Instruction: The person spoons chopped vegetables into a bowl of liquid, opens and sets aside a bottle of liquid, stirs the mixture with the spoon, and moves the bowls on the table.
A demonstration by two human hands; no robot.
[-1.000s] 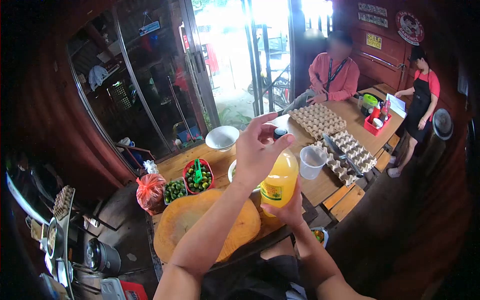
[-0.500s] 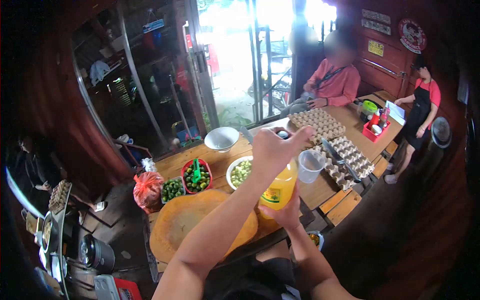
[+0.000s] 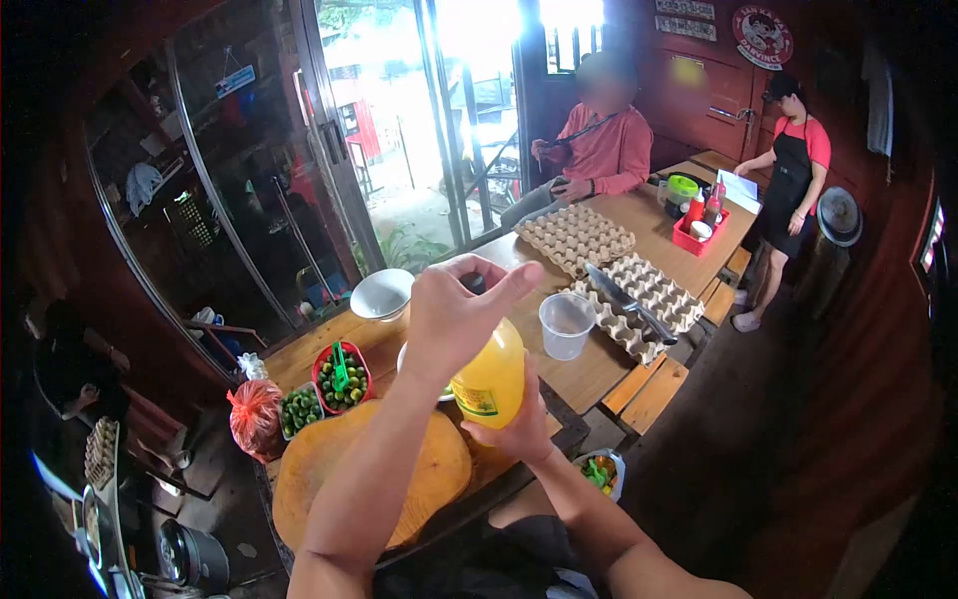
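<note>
A bottle of yellow liquid (image 3: 496,374) with a green and yellow label stands nearly upright in front of me, held above the table. My right hand (image 3: 521,414) wraps round its lower body from the right. At the neck, my left hand (image 3: 454,314) has its fingers curled about the dark bottle cap (image 3: 473,284), with the thumb sticking out to the right. Just right of the bottle is a clear plastic tub (image 3: 566,327). A white bowl behind my left wrist is mostly hidden. Below my left forearm lies a thick round wooden chopping board (image 3: 429,469).
Egg trays (image 3: 574,240) lie at the back, a knife (image 3: 631,304) resting across one. A white bowl (image 3: 382,296), a red basket of small green fruit (image 3: 344,379) and an orange plastic bag (image 3: 256,414) stand left. One person sits (image 3: 609,145) behind the table; another stands (image 3: 798,170) at right.
My view has swung to the right, so the table and people sit further left. Both hands keep hold of the bottle, left at the cap and right on the body.
</note>
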